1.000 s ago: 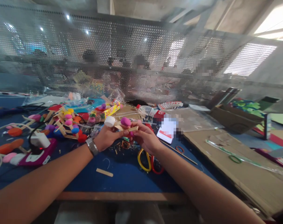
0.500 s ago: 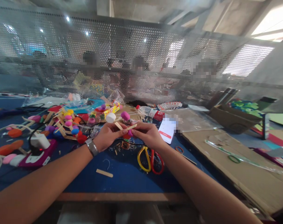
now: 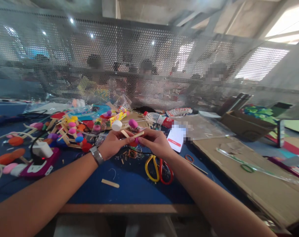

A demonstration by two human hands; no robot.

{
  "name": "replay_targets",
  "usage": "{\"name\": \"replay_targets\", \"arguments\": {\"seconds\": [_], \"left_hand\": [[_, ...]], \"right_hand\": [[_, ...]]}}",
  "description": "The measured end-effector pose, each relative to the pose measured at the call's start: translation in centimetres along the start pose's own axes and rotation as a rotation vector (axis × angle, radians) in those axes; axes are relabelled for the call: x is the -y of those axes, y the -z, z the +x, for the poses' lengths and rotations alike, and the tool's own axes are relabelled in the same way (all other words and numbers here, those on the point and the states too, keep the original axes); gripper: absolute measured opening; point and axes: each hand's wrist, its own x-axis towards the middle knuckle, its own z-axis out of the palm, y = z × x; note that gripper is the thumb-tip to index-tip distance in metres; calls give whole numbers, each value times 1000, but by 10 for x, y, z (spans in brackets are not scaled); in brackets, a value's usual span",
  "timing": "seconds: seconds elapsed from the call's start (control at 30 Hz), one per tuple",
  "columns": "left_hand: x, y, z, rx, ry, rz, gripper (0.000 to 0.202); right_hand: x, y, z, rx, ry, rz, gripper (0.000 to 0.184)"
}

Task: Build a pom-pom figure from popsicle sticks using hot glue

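Observation:
Between my two hands is a small craft-stick piece (image 3: 138, 134), with wooden sticks that cross and coloured clay lumps on it. A white lump (image 3: 116, 125) and a magenta lump (image 3: 133, 123) stick up above my fingers. My left hand (image 3: 114, 144), with a metal watch at the wrist, pinches the piece from the left. On the other side my right hand (image 3: 156, 142) grips it, thumb near a purple-pink lump. Fingers hide part of the joint. Scissors (image 3: 152, 168) with yellow and red handles lie just below my right hand.
A loose craft stick (image 3: 110, 183) lies near the front edge. To the left are a purple power strip (image 3: 40, 163) with cables and a heap of stick-and-clay pieces (image 3: 67, 131). A phone (image 3: 176, 138), a plastic bottle (image 3: 161, 119) and cardboard (image 3: 238, 168) lie to the right.
Hardly anything differs. The held piece has shifted very slightly between my fingers, and both hands keep their grip in the same place.

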Motion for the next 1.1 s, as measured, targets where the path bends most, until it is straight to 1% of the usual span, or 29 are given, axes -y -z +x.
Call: {"name": "replay_targets", "arguments": {"seconds": [0.1,0.2,0.3,0.4,0.5,0.63,0.73,0.87,0.97,1.1], "left_hand": [[0,1,-1,10,5,37,32],[1,1,-1,9,21,28,31],[1,1,1,-22,8,21,33],[2,2,3,-56,-25,50,34],[3,4,3,-61,-37,59,35],[6,5,4,-60,-61,94,38],[6,4,3,-36,-79,129,38],[2,4,2,-5,-62,183,37],[1,4,2,-11,-69,225,37],[3,4,3,-26,-84,221,38]], "right_hand": [[0,0,0,1,-10,-10,21],[-1,-1,1,-16,-46,29,22],[-3,-4,2,-31,-99,152,25],[-5,-4,3,-32,-194,255,30],[-5,-3,3,42,-284,255,37],[-4,-4,0,131,-343,225,41],[-3,-6,-1,147,-346,224,43],[-3,-10,0,129,-324,223,45],[-4,-10,1,114,-312,210,43],[-3,-7,0,98,-301,179,41]]}}
